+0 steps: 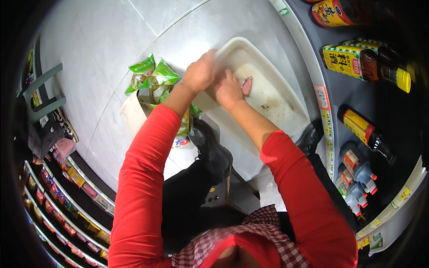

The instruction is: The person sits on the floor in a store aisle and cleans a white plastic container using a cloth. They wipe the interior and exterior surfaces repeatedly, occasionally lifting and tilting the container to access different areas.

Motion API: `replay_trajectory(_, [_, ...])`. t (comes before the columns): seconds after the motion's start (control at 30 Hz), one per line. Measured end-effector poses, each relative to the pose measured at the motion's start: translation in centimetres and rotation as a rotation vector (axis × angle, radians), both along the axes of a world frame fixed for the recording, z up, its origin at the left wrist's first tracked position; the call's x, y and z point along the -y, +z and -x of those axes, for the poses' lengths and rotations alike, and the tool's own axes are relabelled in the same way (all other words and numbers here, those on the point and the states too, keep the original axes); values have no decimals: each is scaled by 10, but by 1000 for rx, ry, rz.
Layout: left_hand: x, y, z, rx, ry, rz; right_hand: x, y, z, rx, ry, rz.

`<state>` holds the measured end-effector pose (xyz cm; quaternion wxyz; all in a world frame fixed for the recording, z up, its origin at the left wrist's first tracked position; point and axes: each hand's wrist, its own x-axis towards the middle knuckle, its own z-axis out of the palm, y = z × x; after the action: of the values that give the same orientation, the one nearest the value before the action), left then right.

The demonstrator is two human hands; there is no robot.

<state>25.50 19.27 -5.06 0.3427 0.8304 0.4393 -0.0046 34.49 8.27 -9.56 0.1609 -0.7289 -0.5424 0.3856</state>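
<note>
A white plastic tub (pixel 278 97) stands on the floor before me, with dirty liquid or residue and dark bits on its bottom. My left hand (pixel 201 72), blurred, is at the tub's left rim; its fingertips are hidden. My right hand (pixel 229 87) reaches inside the tub, fingers spread and pointing up the picture, its far side in shadow. Beside it lies a small pink object (pixel 247 85), perhaps a cloth or scrubber, near the fingers. Whether either hand grips something cannot be told. Green-and-clear plastic food packets (pixel 164 73) lie left of the tub, by an open pale bag (pixel 133 112).
On the right, a shelf (pixel 310 43) holds sauce and cooking-wine bottles (pixel 348 63) and large jugs (pixel 357 160). My black shoe (pixel 209 144) is beside the tub. At the left are shelves of packaged goods (pixel 67 201) and another person's shoe (pixel 65 125).
</note>
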Motion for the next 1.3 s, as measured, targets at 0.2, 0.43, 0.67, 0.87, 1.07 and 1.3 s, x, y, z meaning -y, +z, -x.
replay_trajectory(0.2, [0,-5,-6,-37,-9,-41,25,-29,10,111,351,-294])
replay_trajectory(0.43, [2,-6,3,-32,-17,-73,95,-7,-60,-4,618,-217])
replay_trajectory(0.67, [5,-5,-1,-11,4,-60,105,-9,-64,202,634,-317])
replay_trajectory(0.87, [3,-3,-4,-61,-3,-28,28,18,-19,466,735,-191])
replay_trajectory(1.07, [7,2,-2,-59,28,-44,105,4,-69,264,763,-440])
replay_trajectory(1.3, [8,4,-5,-43,50,-3,57,-3,-31,424,837,-305])
